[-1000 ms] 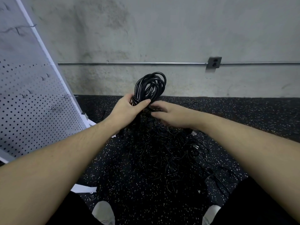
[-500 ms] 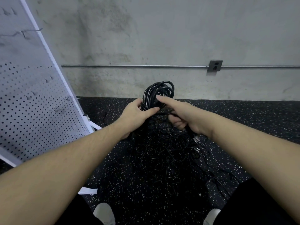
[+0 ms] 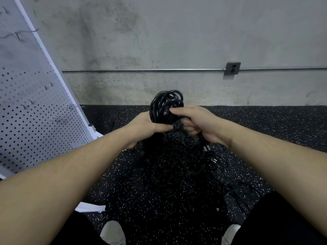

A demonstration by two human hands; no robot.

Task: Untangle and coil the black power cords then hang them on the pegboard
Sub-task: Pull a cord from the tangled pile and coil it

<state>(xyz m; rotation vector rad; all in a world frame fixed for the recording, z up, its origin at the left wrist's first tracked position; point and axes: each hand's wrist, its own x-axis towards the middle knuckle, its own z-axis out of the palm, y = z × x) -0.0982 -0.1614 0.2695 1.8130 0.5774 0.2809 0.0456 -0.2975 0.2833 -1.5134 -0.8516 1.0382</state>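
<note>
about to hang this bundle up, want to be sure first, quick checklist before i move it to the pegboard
1. Left hand grips the coiled cord: ok.
2. Right hand steadies the coil's loops: ok.
3. Coil tied off: cannot tell.
4. Plug end tucked in: not ok, it dangles below the right hand.
5. Coil free of the floor tangle: cannot tell.
6. Free hook on the pegboard: ok.

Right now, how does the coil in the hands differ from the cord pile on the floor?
The coil is wound in neat loops; the pile is a loose tangle. The coil is held up by the left hand and right hand; the pile lies spread on the floor. Both are black cords.
</note>
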